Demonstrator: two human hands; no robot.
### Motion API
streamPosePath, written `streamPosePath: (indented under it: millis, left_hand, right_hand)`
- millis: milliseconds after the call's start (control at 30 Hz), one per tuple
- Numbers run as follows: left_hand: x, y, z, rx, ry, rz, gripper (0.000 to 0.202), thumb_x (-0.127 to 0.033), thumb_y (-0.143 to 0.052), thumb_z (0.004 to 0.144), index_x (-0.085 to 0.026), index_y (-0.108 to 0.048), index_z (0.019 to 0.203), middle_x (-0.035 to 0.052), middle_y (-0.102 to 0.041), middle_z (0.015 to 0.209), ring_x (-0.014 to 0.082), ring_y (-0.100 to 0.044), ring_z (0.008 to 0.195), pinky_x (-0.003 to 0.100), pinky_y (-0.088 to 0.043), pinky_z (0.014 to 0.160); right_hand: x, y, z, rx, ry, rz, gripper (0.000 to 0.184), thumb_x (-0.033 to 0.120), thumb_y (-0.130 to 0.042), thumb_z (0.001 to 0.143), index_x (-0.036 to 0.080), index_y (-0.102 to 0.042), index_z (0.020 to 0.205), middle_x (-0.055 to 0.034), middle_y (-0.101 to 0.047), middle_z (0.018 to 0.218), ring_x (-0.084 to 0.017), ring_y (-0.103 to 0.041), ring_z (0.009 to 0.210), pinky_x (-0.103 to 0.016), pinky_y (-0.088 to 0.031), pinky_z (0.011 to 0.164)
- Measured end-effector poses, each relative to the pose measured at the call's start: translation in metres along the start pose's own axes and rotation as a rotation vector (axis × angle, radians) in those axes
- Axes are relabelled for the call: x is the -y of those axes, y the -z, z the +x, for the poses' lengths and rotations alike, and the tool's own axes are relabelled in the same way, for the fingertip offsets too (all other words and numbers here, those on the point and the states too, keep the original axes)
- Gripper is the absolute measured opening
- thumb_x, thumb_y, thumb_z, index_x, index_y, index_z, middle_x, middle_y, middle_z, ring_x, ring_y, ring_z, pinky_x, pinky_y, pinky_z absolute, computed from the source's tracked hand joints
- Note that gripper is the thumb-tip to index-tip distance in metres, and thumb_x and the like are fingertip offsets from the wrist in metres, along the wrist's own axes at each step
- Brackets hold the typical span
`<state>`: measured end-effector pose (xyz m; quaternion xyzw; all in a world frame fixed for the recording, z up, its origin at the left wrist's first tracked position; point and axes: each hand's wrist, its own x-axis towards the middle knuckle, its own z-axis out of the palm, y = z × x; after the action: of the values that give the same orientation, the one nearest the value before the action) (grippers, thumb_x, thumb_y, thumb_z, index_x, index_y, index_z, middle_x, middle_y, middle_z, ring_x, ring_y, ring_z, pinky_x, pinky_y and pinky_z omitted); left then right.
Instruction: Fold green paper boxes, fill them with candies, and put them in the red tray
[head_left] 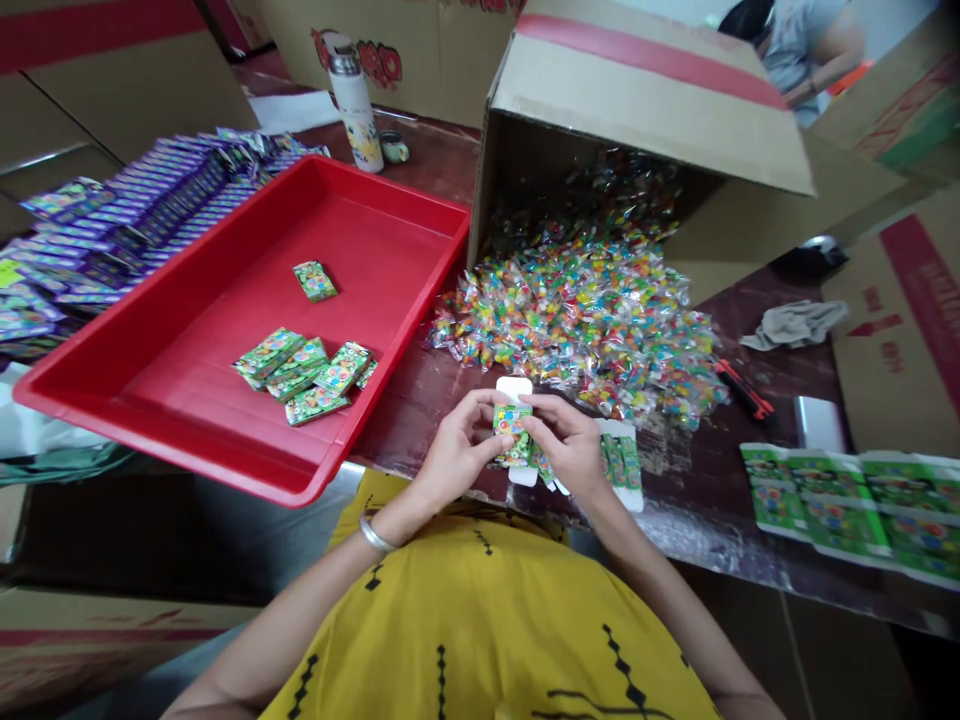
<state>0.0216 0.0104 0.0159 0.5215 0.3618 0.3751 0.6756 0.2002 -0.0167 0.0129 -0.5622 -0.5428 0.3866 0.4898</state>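
- The dark red tabletop (427, 400) runs across the middle of the frame.
- A big cardboard carton (645, 80) lies on its side at the upper right of centre, its mouth facing the person.
- The red tray (360, 220) fills much of the left half.
- Clear packets of many-coloured sweets (585, 310) spill from the carton in a heap right of centre.
- Purple packs (142, 220) are stacked in rows at the upper left, beyond the tray.
- Flat green cartons (847, 505) lie in a row at the lower right edge.
- Several small green packs (307, 375) sit in the tray's lower part, with one apart above them.
- The left hand (457, 440) (a metal bangle at its wrist) is just below centre, its fingers closed on the left side of a small green box.
- The right hand (570, 445) pinches the same box from the right, thumb on the front and index finger near the top edge.
- The small green box (512, 425) is between both hands, a white flap standing out above it.
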Motion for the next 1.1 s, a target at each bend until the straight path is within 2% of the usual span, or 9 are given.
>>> streamPosePath:
  millis: [100, 200, 300, 433, 533, 733, 933, 1033, 1100]
  left_hand:
    - [0.003, -0.002, 0.0, -0.007, 0.011, 0.002, 0.029, -0.021, -0.072, 0.079, -0.019, -0.057, 0.104, 0.0028, -0.059, 0.098, 0.0152, -0.058, 0.091, 0.022, -0.05, 0.072]
    - [0.004, -0.004, 0.001, -0.049, 0.0, -0.023, 0.035, -0.021, -0.072, 0.079, -0.022, -0.053, 0.108, 0.0026, -0.06, 0.102, 0.0149, -0.059, 0.092, 0.022, -0.05, 0.072]
    - [0.004, -0.004, 0.001, -0.086, 0.007, -0.076, 0.045, -0.022, -0.074, 0.077, -0.025, -0.046, 0.112, 0.0002, -0.059, 0.098, 0.0135, -0.061, 0.086, 0.021, -0.05, 0.068]
    - [0.004, -0.004, 0.0, -0.134, -0.027, 0.008, 0.044, -0.018, -0.074, 0.077, -0.025, -0.047, 0.111, 0.0004, -0.056, 0.102, 0.0144, -0.061, 0.092, 0.021, -0.052, 0.07]
    - [0.003, -0.003, -0.002, -0.149, -0.081, 0.093, 0.041, -0.017, -0.07, 0.08, -0.025, -0.049, 0.114, 0.0029, -0.057, 0.108, 0.0169, -0.06, 0.101, 0.025, -0.054, 0.078]
    - [-0.003, -0.001, -0.005, -0.036, -0.073, 0.111, 0.05, -0.012, -0.063, 0.084, -0.025, -0.047, 0.13, 0.0042, -0.061, 0.107, 0.0172, -0.062, 0.098, 0.029, -0.055, 0.082]
    - [0.0, 0.002, -0.004, -0.04, -0.089, 0.185, 0.037, -0.016, -0.066, 0.083, -0.022, -0.059, 0.119, 0.0054, -0.064, 0.116, 0.0182, -0.061, 0.104, 0.027, -0.054, 0.085]
    - [-0.011, 0.014, -0.001, -0.075, -0.109, 0.235, 0.029, -0.018, -0.064, 0.085, -0.019, -0.06, 0.113, 0.0058, -0.067, 0.11, 0.0184, -0.065, 0.1, 0.029, -0.055, 0.085]
    - [-0.03, 0.036, 0.003, -0.203, -0.179, 0.354, 0.03, -0.019, -0.062, 0.087, -0.02, -0.059, 0.116, 0.0061, -0.066, 0.112, 0.0179, -0.067, 0.095, 0.031, -0.057, 0.083]
  right_hand:
    - [-0.002, -0.005, 0.0, -0.063, 0.112, -0.107, 0.011, 0.032, -0.064, 0.088, 0.024, -0.071, 0.084, -0.0063, -0.068, 0.103, -0.022, -0.066, 0.093, -0.035, -0.054, 0.081]
    - [0.0, -0.007, 0.004, -0.081, 0.13, -0.034, 0.006, 0.029, -0.066, 0.087, 0.024, -0.067, 0.091, -0.0061, -0.068, 0.105, -0.021, -0.066, 0.095, -0.035, -0.054, 0.081]
    - [0.006, -0.009, 0.008, -0.084, 0.063, 0.137, 0.022, 0.028, -0.069, 0.085, 0.026, -0.06, 0.106, -0.0032, -0.07, 0.095, -0.019, -0.066, 0.09, -0.034, -0.054, 0.081]
    - [0.012, -0.009, 0.016, 0.014, -0.041, 0.175, 0.015, 0.031, -0.075, 0.079, 0.022, -0.063, 0.082, -0.0015, -0.066, 0.085, -0.017, -0.063, 0.081, -0.028, -0.052, 0.072]
    - [0.01, -0.005, 0.023, 0.06, -0.148, 0.178, 0.021, 0.033, -0.082, 0.072, 0.021, -0.066, 0.081, -0.0012, -0.066, 0.083, -0.017, -0.061, 0.076, -0.028, -0.05, 0.068]
    - [0.003, 0.001, 0.034, 0.103, -0.19, 0.231, 0.021, 0.034, -0.08, 0.074, 0.02, -0.066, 0.069, -0.0005, -0.066, 0.075, -0.015, -0.059, 0.069, -0.028, -0.048, 0.066]
    - [0.017, -0.003, 0.026, 0.163, 0.053, 0.026, 0.02, 0.032, -0.063, 0.09, 0.02, -0.067, 0.075, -0.0035, -0.068, 0.09, -0.018, -0.063, 0.086, -0.032, -0.048, 0.08]
    - [0.019, 0.01, 0.024, 0.238, 0.039, -0.041, 0.017, 0.034, -0.061, 0.092, 0.023, -0.068, 0.102, -0.0059, -0.067, 0.112, -0.02, -0.063, 0.101, -0.031, -0.05, 0.078]
    - [0.015, 0.027, 0.022, 0.172, -0.007, -0.113, 0.029, 0.036, -0.062, 0.091, 0.025, -0.062, 0.118, -0.0067, -0.065, 0.116, -0.021, -0.063, 0.098, -0.029, -0.052, 0.07]
